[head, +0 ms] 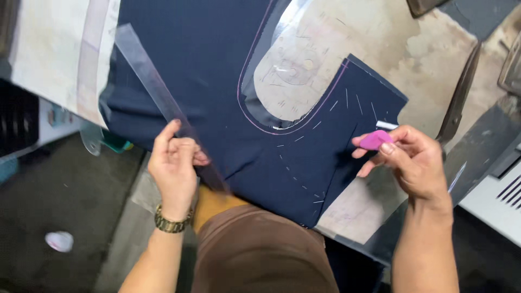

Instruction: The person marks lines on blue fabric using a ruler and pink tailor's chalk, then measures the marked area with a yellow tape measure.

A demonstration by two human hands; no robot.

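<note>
Brown trousers [260, 255] fill the bottom centre of the frame; the person stands tight against the surface [434, 59], so both arms reach over the work.

Left hand [175, 165], lower left of centre, has its fingers [187, 147] clamped on the low end of a long clear ruler [152, 81]. The ruler runs diagonally up to the upper left and lies flat on the navy cloth [206, 59], likely pinned there so the edge stays put as a guide. Gold watch [171, 223] on that wrist.

Right hand [415, 163], right of centre, has fingers pinched together on a pink chalk wedge [375, 140], thin edge toward the cloth, just above its right corner. Held like that for fine lines.

Navy cloth covers the upper-centre of the surface and hangs slightly over the near edge. A clear curved template [293, 70] sits on it at top centre; a pink chalk line hugs its curve, with short white tick marks fanned out below.

Dark scissors [458, 97] lie at right, apart from the cloth. A white scrap [59, 241] is on the floor, lower left.
</note>
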